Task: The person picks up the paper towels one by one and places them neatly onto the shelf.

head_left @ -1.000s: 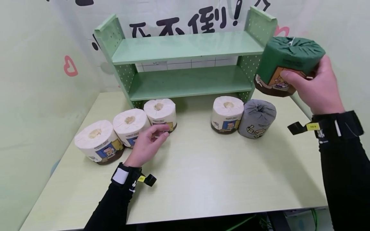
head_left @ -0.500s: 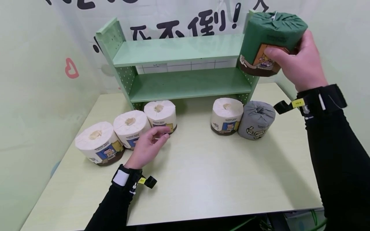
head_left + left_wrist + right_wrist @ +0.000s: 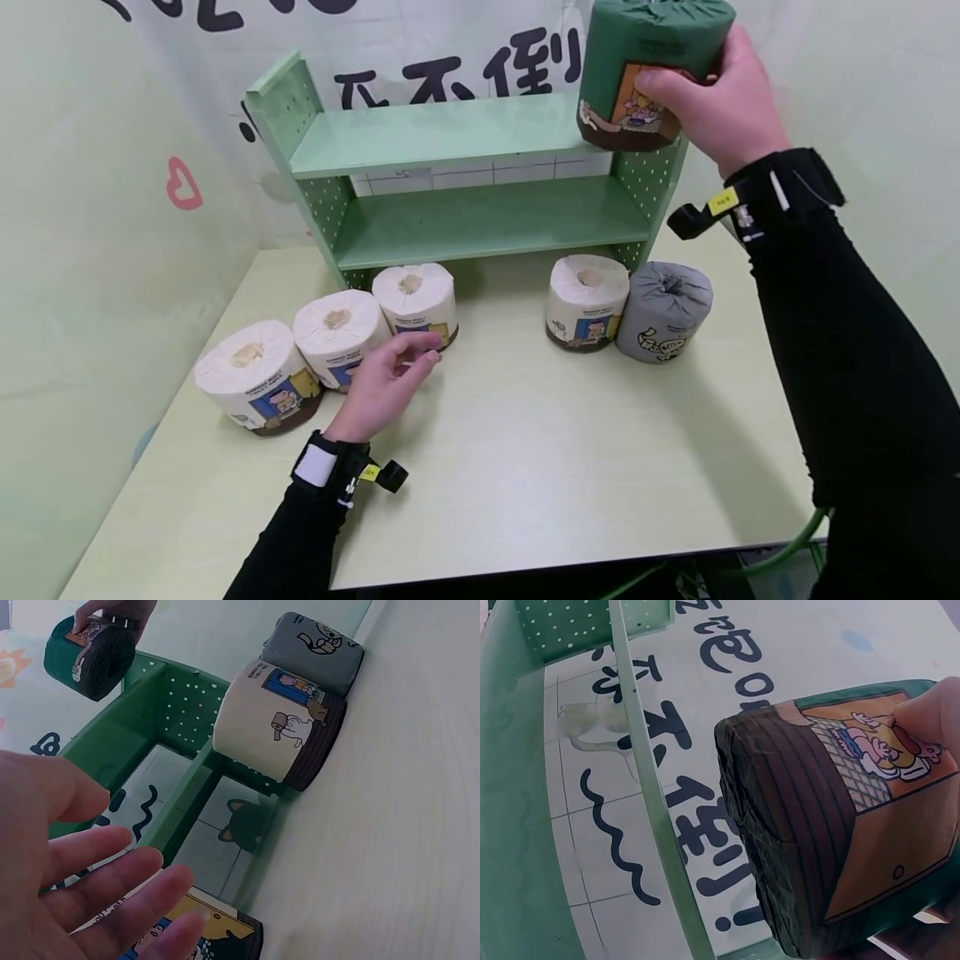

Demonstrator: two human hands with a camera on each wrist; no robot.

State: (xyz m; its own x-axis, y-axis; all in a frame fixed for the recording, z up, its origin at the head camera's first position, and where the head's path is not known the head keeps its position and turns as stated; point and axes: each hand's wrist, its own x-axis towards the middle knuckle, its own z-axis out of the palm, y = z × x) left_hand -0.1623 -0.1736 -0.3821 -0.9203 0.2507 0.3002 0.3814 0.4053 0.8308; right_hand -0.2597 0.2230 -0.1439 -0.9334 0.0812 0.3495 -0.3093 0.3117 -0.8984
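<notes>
A green-wrapped toilet roll [image 3: 611, 79] with a brown base is gripped by my right hand [image 3: 720, 104], thumb across its printed front. It is held up at the right end of the shelf's top board [image 3: 442, 129]; the right wrist view shows the toilet roll's dark underside [image 3: 757, 847] tilted near the board's edge. My left hand [image 3: 386, 383] stays low over the table beside the white toilet rolls on the left, its fingers loosely bent with nothing in them. In the left wrist view the left hand's fingers [image 3: 142, 862] are spread in front of a white roll.
A pale green two-board shelf [image 3: 480, 221] stands at the back of the table [image 3: 540, 467]. On the left are white toilet rolls: the nearest [image 3: 258, 375], a middle one [image 3: 337, 329] and a farther one [image 3: 408, 292]. At right, a white roll [image 3: 585, 300] stands against a grey-wrapped roll [image 3: 667, 308].
My right hand has carried the green toilet roll up and to the left, from beside the shelf to its top right end. My left hand has hardly moved.
</notes>
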